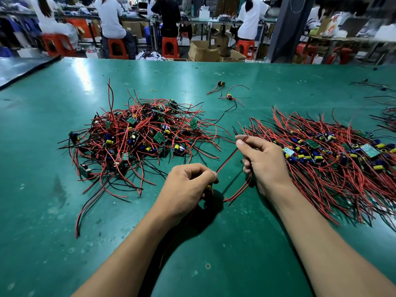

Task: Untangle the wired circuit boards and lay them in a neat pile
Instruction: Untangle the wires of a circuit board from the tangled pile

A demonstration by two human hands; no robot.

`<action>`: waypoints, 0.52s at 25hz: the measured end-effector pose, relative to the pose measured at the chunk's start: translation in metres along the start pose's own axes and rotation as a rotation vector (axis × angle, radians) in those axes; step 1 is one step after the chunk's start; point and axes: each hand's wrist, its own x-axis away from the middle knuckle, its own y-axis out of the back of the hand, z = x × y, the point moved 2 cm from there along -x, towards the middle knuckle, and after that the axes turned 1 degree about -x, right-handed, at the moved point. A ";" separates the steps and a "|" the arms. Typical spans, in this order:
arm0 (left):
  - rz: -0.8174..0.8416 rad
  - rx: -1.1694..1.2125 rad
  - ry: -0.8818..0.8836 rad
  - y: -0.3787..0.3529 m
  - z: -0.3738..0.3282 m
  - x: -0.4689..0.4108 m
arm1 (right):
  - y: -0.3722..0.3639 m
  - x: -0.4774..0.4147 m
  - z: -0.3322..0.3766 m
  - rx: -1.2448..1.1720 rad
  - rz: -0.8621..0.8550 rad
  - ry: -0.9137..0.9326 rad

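Note:
A tangled heap of small green circuit boards [137, 136] with red and black wires lies left of centre on the green table [214, 254]. To the right spreads a neater pile of boards [334, 155], its wires lying roughly parallel. My left hand [188, 189] grips one small board with a yellow part, mostly hidden under the fingers. Its red and black wire pair [227, 159] runs up to my right hand [265, 161], which pinches the wires between thumb and forefinger near their ends. A second wire loop hangs below my right hand.
Two loose wired boards [221, 83] [229, 96] and a rubber band [153, 90] lie farther back. More wires lie at the far right edge [385, 118]. Beyond the table, people sit on orange stools [116, 48] among cardboard boxes [203, 51].

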 end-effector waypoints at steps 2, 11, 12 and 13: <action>-0.003 0.021 0.008 0.000 0.001 0.000 | 0.002 -0.001 -0.001 0.002 -0.034 0.019; 0.014 0.037 0.001 0.002 0.002 -0.001 | 0.006 0.002 0.006 0.465 -0.167 0.305; 0.013 0.049 0.003 0.002 0.003 -0.001 | 0.006 0.001 0.006 0.437 -0.157 0.275; 0.013 0.063 0.008 0.003 0.003 -0.001 | 0.008 0.001 0.005 0.413 -0.146 0.248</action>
